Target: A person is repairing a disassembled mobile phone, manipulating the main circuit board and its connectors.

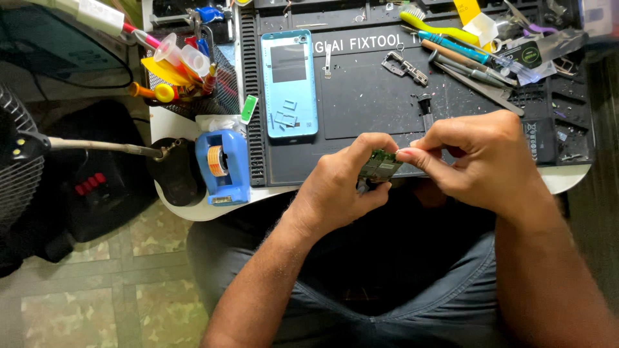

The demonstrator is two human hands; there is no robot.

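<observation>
Centre frame: left hand and right hand both pinch a small green circuit board. Light, rigid, likely fragile; grip by edges.

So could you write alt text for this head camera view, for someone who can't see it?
Two hands, left hand and right hand, hold a small green circuit board between them above a dark work mat. On the mat lie a light blue phone back and scattered tools; a blue tape dispenser stands at left.
</observation>
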